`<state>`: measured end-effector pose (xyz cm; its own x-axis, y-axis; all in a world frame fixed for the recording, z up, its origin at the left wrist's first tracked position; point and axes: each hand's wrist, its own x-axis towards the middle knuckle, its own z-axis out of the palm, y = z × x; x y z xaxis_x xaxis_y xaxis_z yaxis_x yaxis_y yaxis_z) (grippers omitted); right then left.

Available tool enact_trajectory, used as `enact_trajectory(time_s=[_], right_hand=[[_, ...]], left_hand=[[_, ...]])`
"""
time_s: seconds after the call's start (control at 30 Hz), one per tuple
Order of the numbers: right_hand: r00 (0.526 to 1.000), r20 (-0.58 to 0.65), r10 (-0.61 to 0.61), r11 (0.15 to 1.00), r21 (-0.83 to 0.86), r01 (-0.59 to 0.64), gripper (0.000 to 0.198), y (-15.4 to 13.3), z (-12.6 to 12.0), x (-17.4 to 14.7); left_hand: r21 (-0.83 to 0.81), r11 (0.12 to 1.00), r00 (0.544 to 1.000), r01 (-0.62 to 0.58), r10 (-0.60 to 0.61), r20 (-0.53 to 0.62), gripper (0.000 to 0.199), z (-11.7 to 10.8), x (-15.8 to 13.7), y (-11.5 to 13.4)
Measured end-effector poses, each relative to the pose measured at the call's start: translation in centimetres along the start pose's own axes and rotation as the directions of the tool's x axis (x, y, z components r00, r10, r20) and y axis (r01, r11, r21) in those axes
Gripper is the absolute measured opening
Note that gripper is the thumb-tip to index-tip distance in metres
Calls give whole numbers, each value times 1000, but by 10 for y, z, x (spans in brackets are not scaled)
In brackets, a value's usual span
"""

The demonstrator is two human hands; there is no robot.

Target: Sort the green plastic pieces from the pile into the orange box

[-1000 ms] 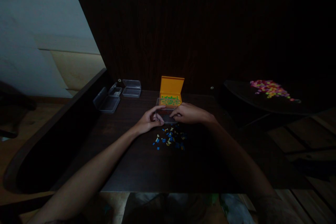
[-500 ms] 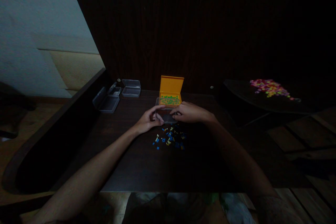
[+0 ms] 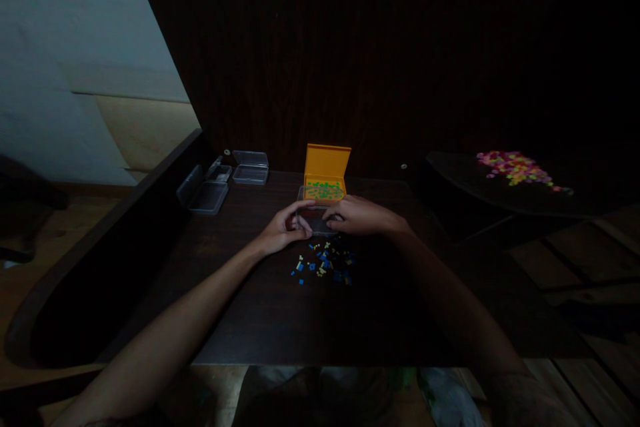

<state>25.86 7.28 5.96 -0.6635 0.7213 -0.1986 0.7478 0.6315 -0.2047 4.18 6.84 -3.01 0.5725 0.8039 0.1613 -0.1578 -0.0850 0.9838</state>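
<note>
A clear plastic box (image 3: 323, 229) with its lid raised lies in the middle of the table. My left hand (image 3: 285, 229) grips its left side, thumb at the near edge and fingers along the far side. Over the box's right part hovers my right hand (image 3: 353, 215), fingers curled together and reaching in; whatever they may hold is too small and dark to make out. Just behind stands an open orange box (image 3: 327, 161) with small green pieces (image 3: 325, 188) in it. Nearer me, small blue and yellow pieces (image 3: 324, 263) lie scattered on the dark table (image 3: 270, 320).
Clear boxes with open lids, one in front (image 3: 209, 199) and one at the back (image 3: 251, 175), stand at the left. A raised side panel (image 3: 115, 227) borders the table there. At the right, a dark surface (image 3: 465, 180) bears a heap of colourful small pieces (image 3: 517, 168).
Both hands stay nearly where they were on the clear box. The view has shifted very slightly; nothing else has visibly moved.
</note>
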Motion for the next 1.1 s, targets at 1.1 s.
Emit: enact_trajectory(time_s=[1.1], right_hand=[[999, -17, -31, 999, 17, 31, 26, 4, -3, -3]], left_hand=[[13, 1000, 1000, -3, 3, -5, 72, 0, 1, 1]])
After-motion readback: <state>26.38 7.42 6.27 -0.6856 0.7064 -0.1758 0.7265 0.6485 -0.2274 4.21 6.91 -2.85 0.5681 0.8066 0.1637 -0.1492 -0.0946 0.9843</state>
